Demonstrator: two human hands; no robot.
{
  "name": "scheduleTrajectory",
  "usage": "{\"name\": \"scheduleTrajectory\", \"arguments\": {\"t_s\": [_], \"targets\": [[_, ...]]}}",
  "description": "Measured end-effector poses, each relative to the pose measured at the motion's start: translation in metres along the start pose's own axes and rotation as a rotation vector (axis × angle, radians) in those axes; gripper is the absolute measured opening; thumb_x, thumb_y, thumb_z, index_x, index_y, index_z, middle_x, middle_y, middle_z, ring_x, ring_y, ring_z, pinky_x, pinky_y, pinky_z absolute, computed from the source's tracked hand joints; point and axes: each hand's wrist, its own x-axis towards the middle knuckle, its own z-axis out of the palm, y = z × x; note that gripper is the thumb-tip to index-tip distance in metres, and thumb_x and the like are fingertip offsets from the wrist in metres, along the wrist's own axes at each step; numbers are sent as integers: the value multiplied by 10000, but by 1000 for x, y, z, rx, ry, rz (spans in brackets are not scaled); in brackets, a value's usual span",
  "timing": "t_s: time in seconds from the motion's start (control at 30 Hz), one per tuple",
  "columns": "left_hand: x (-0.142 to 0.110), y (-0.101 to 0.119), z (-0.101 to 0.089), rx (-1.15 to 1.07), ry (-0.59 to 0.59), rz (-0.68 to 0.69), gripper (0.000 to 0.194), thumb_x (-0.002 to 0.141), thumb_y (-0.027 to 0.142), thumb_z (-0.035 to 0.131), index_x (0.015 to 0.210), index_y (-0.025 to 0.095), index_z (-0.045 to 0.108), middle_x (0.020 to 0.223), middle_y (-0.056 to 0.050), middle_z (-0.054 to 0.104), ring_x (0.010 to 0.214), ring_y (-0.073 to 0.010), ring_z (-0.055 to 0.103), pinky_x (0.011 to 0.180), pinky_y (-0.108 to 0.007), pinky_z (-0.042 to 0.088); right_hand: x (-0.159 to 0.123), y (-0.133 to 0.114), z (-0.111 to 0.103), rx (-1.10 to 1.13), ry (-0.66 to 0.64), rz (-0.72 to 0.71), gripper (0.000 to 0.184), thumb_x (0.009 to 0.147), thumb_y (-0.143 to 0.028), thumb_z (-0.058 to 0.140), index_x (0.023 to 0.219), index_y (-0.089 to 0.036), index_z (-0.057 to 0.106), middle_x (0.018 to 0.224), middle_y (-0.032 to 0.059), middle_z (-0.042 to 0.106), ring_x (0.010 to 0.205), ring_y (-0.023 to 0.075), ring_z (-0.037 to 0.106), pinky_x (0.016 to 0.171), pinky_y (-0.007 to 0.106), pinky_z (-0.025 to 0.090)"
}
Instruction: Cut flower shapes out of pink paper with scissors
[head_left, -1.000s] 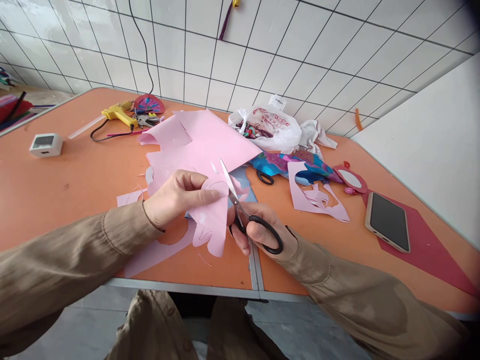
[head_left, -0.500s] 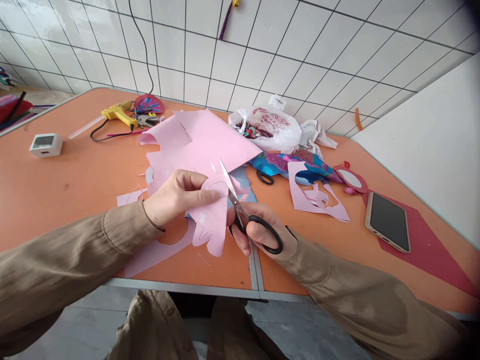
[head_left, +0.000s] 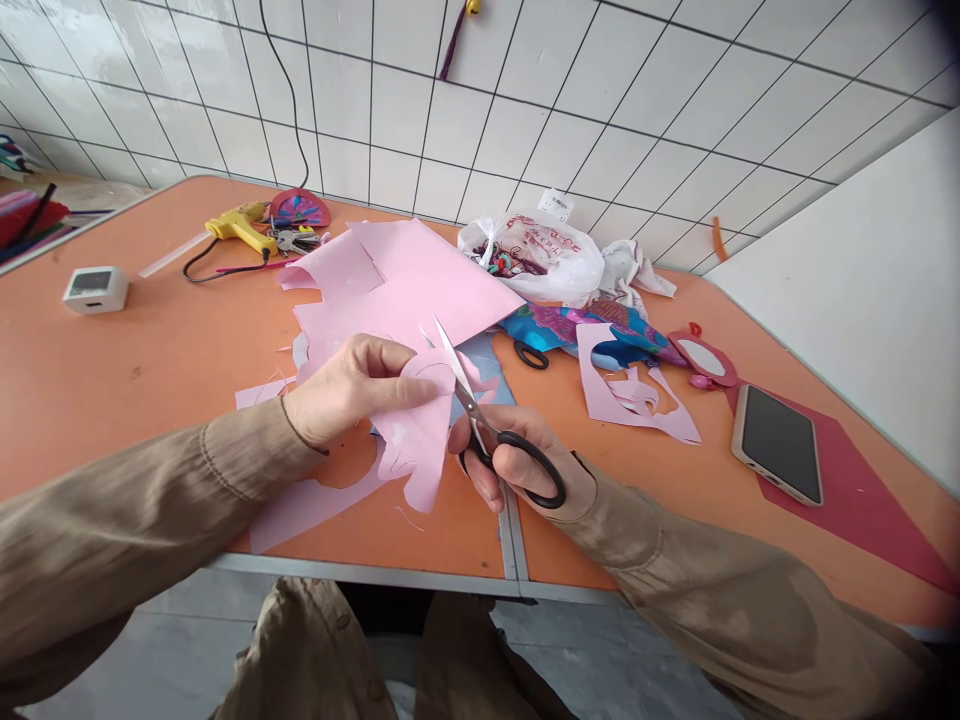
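Two hands: left fingers pinching pink sheet (head_left: 416, 430); right hand (head_left: 525, 455) gripping black-handled scissors (head_left: 466, 400)
Pink sheet: at the parted blades, above orange worktop (head_left: 172, 350)
Smartphone (head_left: 780, 443): on red sheet (head_left: 855, 490)

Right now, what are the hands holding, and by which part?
The left hand pinches the pink piece by its upper edge; the right hand holds the scissors by their black handles.
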Motion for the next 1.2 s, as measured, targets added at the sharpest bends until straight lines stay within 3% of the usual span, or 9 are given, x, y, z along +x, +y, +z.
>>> {"name": "scheduleTrajectory", "arguments": {"t_s": [0.57,0.77,0.9,1.03,1.2], "targets": [[1,0,-2,54,21,-27,314,749,358,829,585,112,721,572,-71,693,523,-163,643,457,-238,474,0,-1,0,-20,-5,20,499,836,-612,719,954,-141,607,539,-47,567,402,76,496,396,193,382],[1,3,-3,105,20,-27,351,749,394,820,573,112,708,587,-89,699,533,-185,655,537,-301,539,0,0,0,-9,-3,21,501,827,-607,732,942,-135,611,532,-45,564,396,76,491,391,191,386],[1,6,-4,132,-1,-47,369,764,399,810,563,112,693,463,-56,630,493,-169,637,475,-248,500,0,-2,0,0,-5,25,495,831,-598,733,944,-131,614,530,-45,563,396,75,493,388,188,383],[0,6,-6,126,-5,-46,318,790,348,798,599,111,705,496,-45,661,445,-124,599,401,-196,429,0,-3,0,-16,-11,16,484,844,-593,722,940,-131,616,534,-46,562,397,73,497,390,182,381],[1,5,-8,106,-19,-55,292,800,331,795,629,109,714,525,-41,681,426,-116,594,396,-197,432,0,-3,1,-20,-1,12,483,838,-600,725,918,-133,625,533,-43,562,393,71,495,392,182,379]]}}
